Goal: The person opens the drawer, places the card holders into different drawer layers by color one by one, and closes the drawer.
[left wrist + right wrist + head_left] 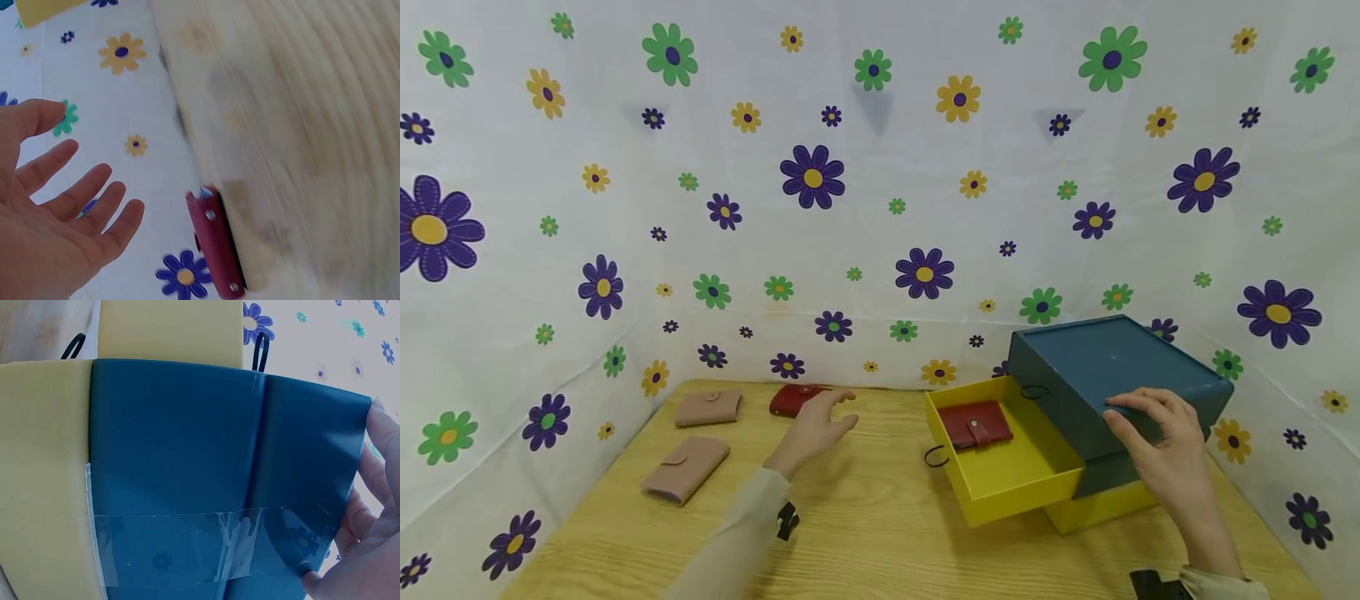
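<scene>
My left hand (814, 432) hovers beside a red snap wallet (786, 402) at the table's back edge, fingers spread and holding nothing. In the left wrist view, that wallet (214, 240) lies past the fingertips. My right hand (1172, 446) is at the near top edge of a blue drawer box (1105, 358). The right wrist view shows its fingers (375, 475) resting along the box's edge. A yellow drawer (1022, 487) is pulled out toward the left. Inside the drawer lies another red snap wallet (977, 423).
Two pinkish-beige wallets, one farther back (707, 408) and one nearer (687, 468), lie at the table's left. A second yellow drawer (1101, 507) shows below. Black loop pulls (936, 457) stick out from the drawers. White flowered cloth (865, 242) encloses the table (865, 517).
</scene>
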